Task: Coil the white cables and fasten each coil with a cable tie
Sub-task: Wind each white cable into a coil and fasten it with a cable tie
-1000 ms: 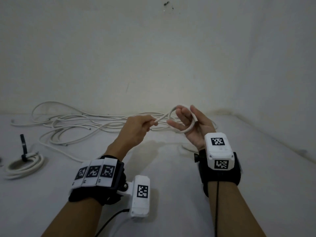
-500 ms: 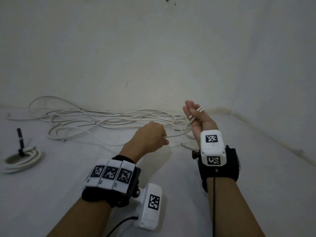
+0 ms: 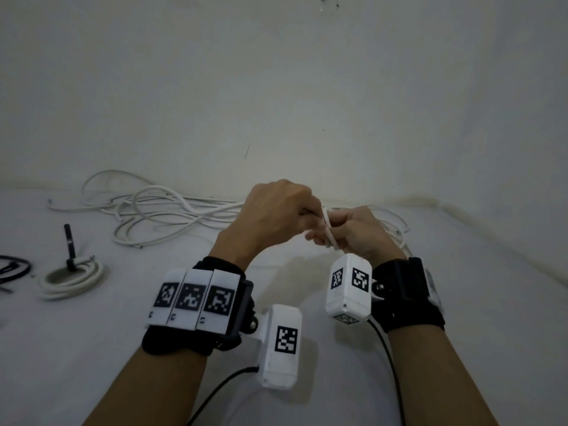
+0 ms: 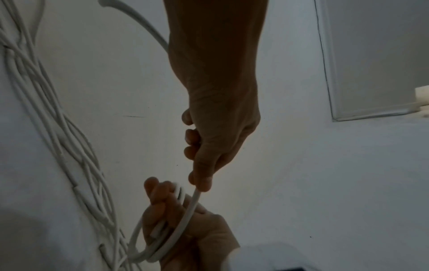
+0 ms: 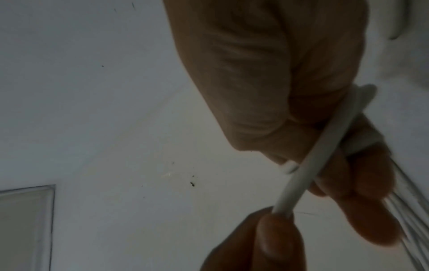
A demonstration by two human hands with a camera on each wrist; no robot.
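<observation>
My left hand's fingertips (image 4: 200, 183) pinch the springy white cable (image 4: 185, 216), laying it onto loops my right hand (image 3: 358, 233) grips mid-frame; I'd hold at the crossing.

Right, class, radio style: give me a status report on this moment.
Left hand pinching white cable, feeding it on. Right hand gripping the coil loops. One tied coil done at left; loose cables behind. Nothing in the way.

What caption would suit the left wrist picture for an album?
Left hand feeds a white cable onto the small coil held by the right hand.
</observation>
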